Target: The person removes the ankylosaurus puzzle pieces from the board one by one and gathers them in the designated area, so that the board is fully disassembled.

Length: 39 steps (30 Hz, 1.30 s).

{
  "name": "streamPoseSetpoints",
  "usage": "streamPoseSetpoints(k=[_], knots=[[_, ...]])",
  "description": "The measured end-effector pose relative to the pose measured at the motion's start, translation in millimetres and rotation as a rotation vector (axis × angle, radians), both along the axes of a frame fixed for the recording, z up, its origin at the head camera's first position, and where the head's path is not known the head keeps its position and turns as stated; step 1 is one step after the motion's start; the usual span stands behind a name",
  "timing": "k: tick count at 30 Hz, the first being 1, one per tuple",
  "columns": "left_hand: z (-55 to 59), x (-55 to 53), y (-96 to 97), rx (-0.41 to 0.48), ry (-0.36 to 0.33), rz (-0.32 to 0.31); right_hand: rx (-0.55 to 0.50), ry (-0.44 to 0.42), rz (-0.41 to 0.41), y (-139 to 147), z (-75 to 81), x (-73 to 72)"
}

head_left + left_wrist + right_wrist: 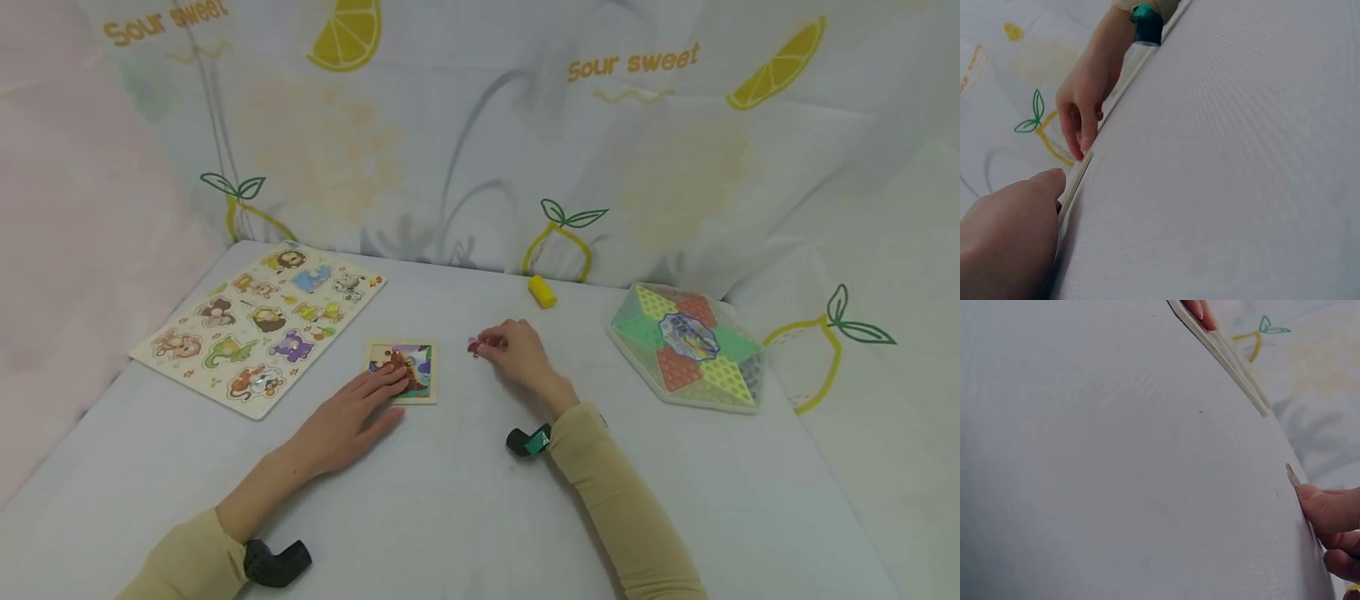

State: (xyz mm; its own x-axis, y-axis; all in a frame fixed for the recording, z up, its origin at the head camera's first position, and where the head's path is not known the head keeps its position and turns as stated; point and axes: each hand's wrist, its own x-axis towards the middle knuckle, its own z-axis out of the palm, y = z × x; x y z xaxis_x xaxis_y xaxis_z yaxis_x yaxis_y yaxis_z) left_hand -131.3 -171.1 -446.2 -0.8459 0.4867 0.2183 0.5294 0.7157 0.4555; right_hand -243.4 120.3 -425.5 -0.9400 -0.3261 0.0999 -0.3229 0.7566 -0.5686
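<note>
A small square jigsaw puzzle (422,379) in a pale wooden frame lies on the table, with a reddish-brown figure in its picture. The fingers of my left hand (341,423) lie stretched across its left part and cover some of the picture. To the right of the frame, my right hand (517,354) pinches a small purple and dark red puzzle piece (473,345) between thumb and fingers. In the right wrist view the thin edge of that puzzle piece (1291,475) shows past the thumb, at the tabletop. Fingertips hide much of the piece.
A large animal peg puzzle (258,329) lies at the left. Behind my right hand is a yellow block (542,292). A clear hexagonal box (686,348) with coloured triangular sections sits at the right. A lemon-print cloth (465,125) hangs along the back.
</note>
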Motion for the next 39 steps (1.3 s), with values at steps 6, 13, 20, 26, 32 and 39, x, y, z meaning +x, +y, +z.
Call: streamPoseSetpoints(k=[6,13,20,26,32,39], knots=[[-0.7,1.7,-0.2,0.008,-0.031,0.014,0.034,-0.011,0.012,-0.6,1.6,1.5],[-2.2,0.9,2.8,0.028,-0.003,0.004,0.065,-0.028,0.016,1.4,6.4,2.9],[0.5,1.4,4.8,0.023,0.003,0.0,0.11,-0.04,0.015,2.0,9.3,4.6],[0.4,1.0,3.6,0.005,0.011,-0.003,0.125,-0.037,0.019,0.6,8.0,5.7],[2.2,1.3,0.8,0.005,0.027,-0.002,0.121,-0.039,0.023,-2.6,7.6,6.5],[5.2,2.2,0.7,0.008,0.035,0.005,0.14,-0.041,0.029,-4.2,8.7,6.2]])
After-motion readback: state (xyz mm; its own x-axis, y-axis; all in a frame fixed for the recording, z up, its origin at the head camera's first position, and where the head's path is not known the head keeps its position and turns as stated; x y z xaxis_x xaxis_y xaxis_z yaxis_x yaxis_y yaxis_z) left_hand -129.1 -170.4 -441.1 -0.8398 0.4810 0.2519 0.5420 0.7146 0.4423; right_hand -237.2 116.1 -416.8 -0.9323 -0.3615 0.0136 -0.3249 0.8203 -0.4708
